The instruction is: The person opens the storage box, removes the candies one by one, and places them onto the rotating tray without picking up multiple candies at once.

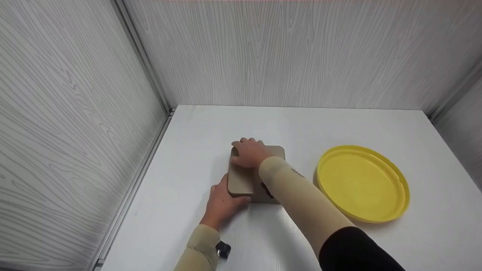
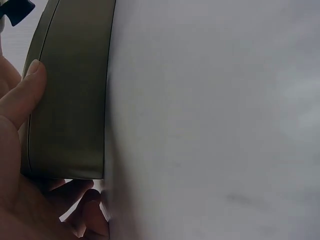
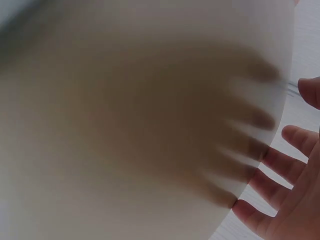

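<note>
A beige, metallic-looking box (image 1: 241,182) with rounded corners lies on the white table. My left hand (image 1: 222,203) holds its near left corner, the thumb along the near side and the fingers round the left. The left wrist view shows a thin seam running along the box's side wall (image 2: 75,100), under the thumb. Over the top lies my right hand (image 1: 250,152), its fingers extended to the far left edge. In the right wrist view several fingertips touch the rim of the shiny lid (image 3: 125,200), which mirrors them, while the thumb stands apart.
A round yellow tray (image 1: 361,184) with a low rim sits to the right of the box, beside my right forearm. Wood-grain panels enclose the table (image 1: 169,150) at the left, back (image 1: 286,56) and right. A black wrist device (image 1: 223,250) is on my left sleeve.
</note>
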Available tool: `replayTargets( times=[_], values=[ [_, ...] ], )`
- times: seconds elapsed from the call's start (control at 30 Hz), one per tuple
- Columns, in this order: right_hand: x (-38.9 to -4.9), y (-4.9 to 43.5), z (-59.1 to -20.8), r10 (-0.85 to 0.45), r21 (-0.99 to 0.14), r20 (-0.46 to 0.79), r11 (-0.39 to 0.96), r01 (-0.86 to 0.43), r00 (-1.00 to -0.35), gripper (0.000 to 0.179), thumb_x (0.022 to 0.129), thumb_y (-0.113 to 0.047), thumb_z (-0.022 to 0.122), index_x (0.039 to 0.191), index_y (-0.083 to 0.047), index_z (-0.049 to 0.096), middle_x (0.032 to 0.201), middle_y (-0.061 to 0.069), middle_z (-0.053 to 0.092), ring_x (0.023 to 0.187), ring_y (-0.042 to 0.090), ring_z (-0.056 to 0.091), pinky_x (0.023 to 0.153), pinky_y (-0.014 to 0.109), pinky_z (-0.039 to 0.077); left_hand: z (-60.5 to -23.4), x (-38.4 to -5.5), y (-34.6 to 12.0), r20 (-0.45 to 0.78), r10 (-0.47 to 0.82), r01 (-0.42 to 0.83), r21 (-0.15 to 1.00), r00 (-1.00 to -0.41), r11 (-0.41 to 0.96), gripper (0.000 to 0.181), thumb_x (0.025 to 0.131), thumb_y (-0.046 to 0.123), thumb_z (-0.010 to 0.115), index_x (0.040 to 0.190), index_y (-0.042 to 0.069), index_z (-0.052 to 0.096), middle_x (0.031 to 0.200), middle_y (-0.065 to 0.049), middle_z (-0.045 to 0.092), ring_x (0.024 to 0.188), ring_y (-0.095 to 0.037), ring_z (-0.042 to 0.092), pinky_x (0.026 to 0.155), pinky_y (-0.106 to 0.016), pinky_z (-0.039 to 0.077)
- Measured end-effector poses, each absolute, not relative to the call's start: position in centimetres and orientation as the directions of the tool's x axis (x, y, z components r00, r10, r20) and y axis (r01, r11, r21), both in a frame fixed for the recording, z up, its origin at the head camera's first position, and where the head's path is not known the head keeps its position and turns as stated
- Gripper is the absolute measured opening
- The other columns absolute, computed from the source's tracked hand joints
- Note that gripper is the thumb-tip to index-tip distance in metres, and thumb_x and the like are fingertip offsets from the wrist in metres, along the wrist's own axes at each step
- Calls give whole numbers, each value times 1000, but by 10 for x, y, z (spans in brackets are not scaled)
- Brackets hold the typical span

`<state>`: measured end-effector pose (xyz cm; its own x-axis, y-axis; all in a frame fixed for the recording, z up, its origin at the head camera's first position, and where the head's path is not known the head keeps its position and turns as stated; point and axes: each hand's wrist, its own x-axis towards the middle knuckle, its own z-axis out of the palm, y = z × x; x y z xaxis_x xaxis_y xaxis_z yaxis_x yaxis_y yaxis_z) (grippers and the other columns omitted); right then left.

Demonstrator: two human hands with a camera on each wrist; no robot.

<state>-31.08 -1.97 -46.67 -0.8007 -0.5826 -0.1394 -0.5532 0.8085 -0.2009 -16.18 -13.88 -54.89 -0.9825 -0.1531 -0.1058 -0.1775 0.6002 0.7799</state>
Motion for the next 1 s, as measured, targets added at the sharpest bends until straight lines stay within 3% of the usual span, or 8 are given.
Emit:
replayTargets(
  times=[0.23, 0.5, 1.0],
  values=[
    [-320, -20, -465, -559, -179, -126, 825, -535, -820, 49, 92, -38, 55, 135, -15, 62, 122, 7, 61, 107, 29, 54, 102, 54, 41, -546, -159, -132, -79, -139, -148, 787, -987, 599, 109, 72, 49, 88, 159, 20, 30, 146, 0, 50, 125, -21, 42, 104, -43, 41],
    [-334, -22, -477, -522, -230, -152, 845, -483, -839, 39, 87, -38, 60, 119, -15, 64, 106, 4, 58, 95, 26, 51, 91, 51, 44, -542, -151, -123, -102, -143, -168, 791, -984, 589, 112, 71, 49, 90, 160, 20, 29, 142, -2, 51, 124, -20, 44, 104, -41, 42],
    [-327, -15, -464, -433, -245, -276, 895, -373, -858, 53, 88, -46, 57, 130, -15, 57, 123, 12, 54, 105, 34, 49, 100, 59, 40, -536, -141, -110, -123, -149, -189, 772, -981, 607, 109, 72, 55, 86, 160, 27, 29, 131, -6, 49, 113, -20, 50, 93, -40, 47]
  ],
)
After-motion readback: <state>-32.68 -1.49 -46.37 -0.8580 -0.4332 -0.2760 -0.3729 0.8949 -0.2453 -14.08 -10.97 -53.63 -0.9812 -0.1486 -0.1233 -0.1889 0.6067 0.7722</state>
